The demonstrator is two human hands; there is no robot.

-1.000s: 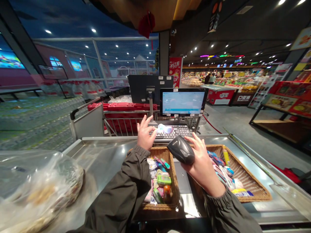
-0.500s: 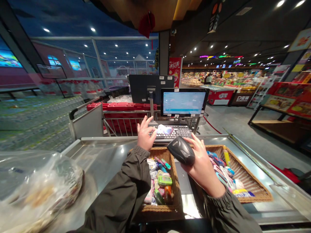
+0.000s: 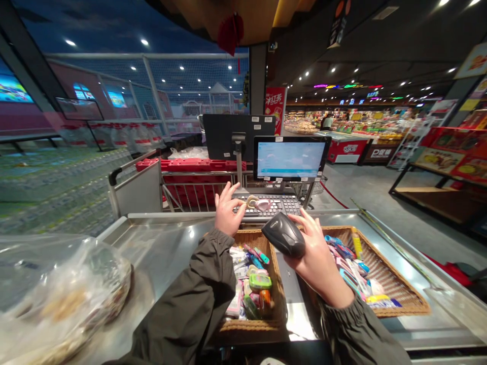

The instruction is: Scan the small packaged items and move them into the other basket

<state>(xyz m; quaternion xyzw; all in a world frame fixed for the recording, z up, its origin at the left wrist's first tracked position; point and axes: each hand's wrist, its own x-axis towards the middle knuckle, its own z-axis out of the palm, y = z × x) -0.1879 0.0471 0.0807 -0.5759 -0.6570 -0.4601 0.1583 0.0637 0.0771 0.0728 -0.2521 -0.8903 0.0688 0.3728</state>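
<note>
My left hand [image 3: 229, 210] pinches a small item with a beige ring and a pale pink rounded end [image 3: 262, 204] between thumb and forefinger, the other fingers raised. The item is held up in front of the black keyboard [image 3: 286, 203]; its exact kind is unclear. Wrapped in my right hand [image 3: 317, 256] is a black barcode scanner [image 3: 283, 235], its head angled left and up toward the item. Beneath my hands are a wicker basket [image 3: 280, 299] of small packaged goods on the left and another wicker basket [image 3: 403, 291] on the right.
Behind the keyboard stand a lit monitor [image 3: 291, 158] and a dark screen seen from its back [image 3: 224, 137]. A clear plastic bag with contents [image 3: 64, 299] lies on the metal counter [image 3: 167, 238] at left. Beyond are a metal cart [image 3: 139, 181] and store shelves.
The bright light that washed out the small item is gone, and its beige and pink colours now show. Both hands stay nearly in place; the view has shifted slightly.
</note>
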